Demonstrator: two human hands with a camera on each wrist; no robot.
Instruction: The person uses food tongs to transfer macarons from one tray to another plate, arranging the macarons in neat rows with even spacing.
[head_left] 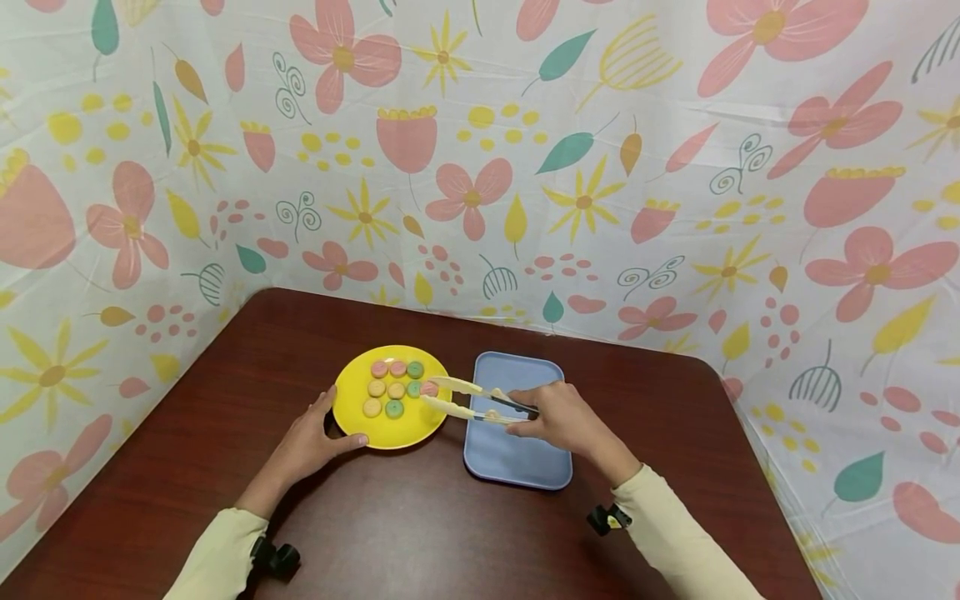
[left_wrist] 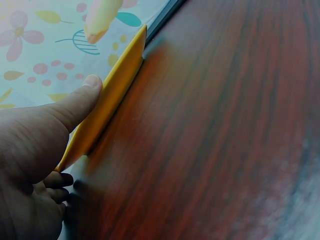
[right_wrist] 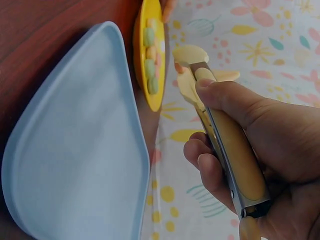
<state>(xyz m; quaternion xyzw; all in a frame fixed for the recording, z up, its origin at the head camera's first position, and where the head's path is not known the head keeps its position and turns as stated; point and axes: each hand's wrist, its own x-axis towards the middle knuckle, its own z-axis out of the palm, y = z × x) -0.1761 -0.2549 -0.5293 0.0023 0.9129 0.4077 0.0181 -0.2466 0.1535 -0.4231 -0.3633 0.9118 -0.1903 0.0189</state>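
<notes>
My left hand (head_left: 309, 437) holds the yellow plate (head_left: 348, 400) by its left rim, the thumb lying along the near edge. In the left wrist view the plate (left_wrist: 112, 95) shows edge-on beside the thumb. Several small round macarons, pink, yellow and green, sit in loose rows on the plate, among them a green macaron (head_left: 394, 408). With my right hand (head_left: 558, 417) I grip cream-tipped tongs (head_left: 459, 410), which reach left over the plate's right side. Between the tong tips is a pink macaron (head_left: 428, 388). Fingers and thumb wrap the tongs' handles (right_wrist: 235, 155) in the right wrist view.
A light blue rectangular tray (head_left: 517, 462) lies to the right of the plate, partly under my right hand and the tongs. Both stand on a dark brown wooden table (head_left: 405, 533). A flower-patterned cloth (head_left: 480, 167) hangs behind the table and along its sides.
</notes>
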